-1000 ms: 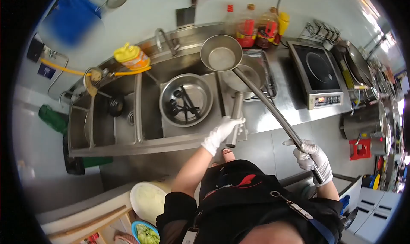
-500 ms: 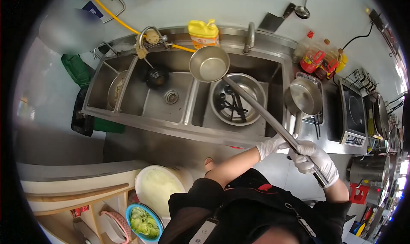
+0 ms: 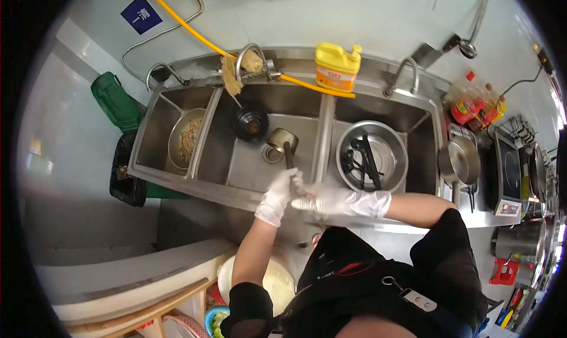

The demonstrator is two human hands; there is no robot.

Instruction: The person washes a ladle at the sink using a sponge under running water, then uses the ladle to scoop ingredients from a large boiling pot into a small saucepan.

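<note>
My left hand (image 3: 280, 197), in a white glove, is closed around the handle of a long-handled metal ladle (image 3: 284, 138). The ladle's cup is down in the middle sink basin (image 3: 242, 171), by the drain, and its handle rises toward me. My right hand (image 3: 333, 201), also gloved, is close beside the left at the sink's front edge. Its fingers are blurred, so whether they grip the handle does not show. In the same basin a black round-headed tool (image 3: 250, 123) leans at the back left.
A steel bowl (image 3: 403, 161) with several black utensils is in the right basin. The left basin holds a pan (image 3: 177, 138) with food scraps. A yellow jug (image 3: 338, 68) and taps line the back. A saucepan (image 3: 459, 161) sits right of the sink; a white tub (image 3: 277, 285) is below.
The ladle has swung left and down, from above the right basin into the middle one. Both hands have moved left with it, and the view has shifted.
</note>
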